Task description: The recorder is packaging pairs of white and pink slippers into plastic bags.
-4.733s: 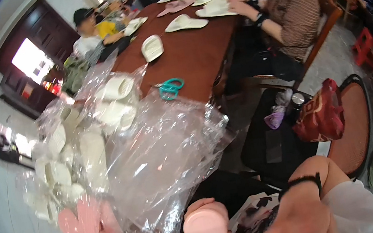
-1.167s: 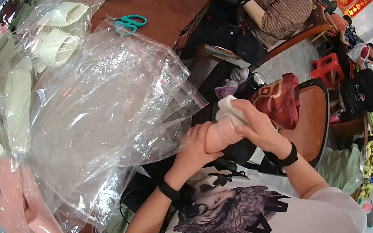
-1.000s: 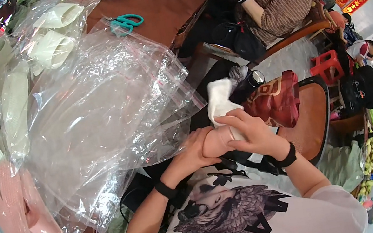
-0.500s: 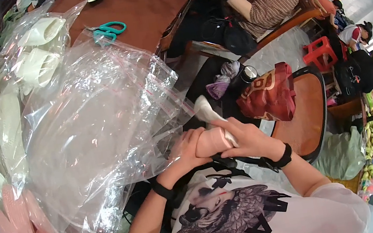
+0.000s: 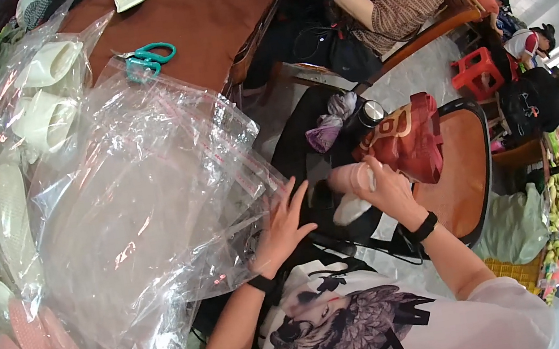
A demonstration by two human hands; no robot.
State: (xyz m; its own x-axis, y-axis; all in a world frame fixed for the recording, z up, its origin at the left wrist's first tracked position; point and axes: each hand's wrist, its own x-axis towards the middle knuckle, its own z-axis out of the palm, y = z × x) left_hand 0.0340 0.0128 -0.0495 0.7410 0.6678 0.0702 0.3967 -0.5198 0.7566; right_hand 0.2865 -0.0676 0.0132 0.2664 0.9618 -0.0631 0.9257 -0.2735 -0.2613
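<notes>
The pink container (image 5: 348,180) has left the left hand (image 5: 281,231), spread beside clear bags (image 5: 122,199) on the brown table (image 5: 188,13); the right hand (image 5: 392,193) clasps it over a black seat (image 5: 293,144), red stool (image 5: 471,61) beyond.

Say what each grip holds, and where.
Right grip: pink container, by its pale-rimmed end; whether white cloth too is unclear. Left grip: nothing.

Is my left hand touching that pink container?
Apart: the head view shows a dark gap between your spread left hand and the pink container, which your right hand holds.
</notes>
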